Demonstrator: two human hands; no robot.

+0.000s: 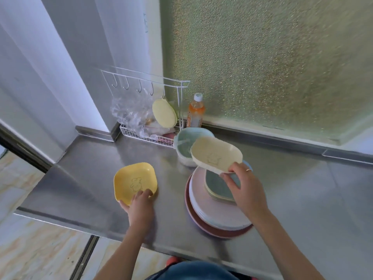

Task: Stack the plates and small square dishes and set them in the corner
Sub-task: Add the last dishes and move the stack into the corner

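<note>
A steel counter (292, 188) filled most of the view, bounded at the back by a frosted pane (272, 63). On it, right of centre, a stack of round plates (212, 215) was set — a dark red one at the bottom, pale pink ones above — and on top of these a smaller pile of square dishes (218, 186) was seen, the uppermost blue-green. A wire rack (149, 110) with hooks was placed in the back corner, a yellow oval pad hung from it, with an orange bottle (195, 114) just beside. A blue-lidded tub (186, 144) was found between rack and plates. A cream dish (217, 153) was held tilted above the pile, its near edge pinched by the right hand (245, 188), thumb below and fingers curled over the rim. A yellow dish (134, 182) was lying well apart to the left, its near rim gripped by the left hand (139, 207) — fingers inside, thumb under the edge.
</note>
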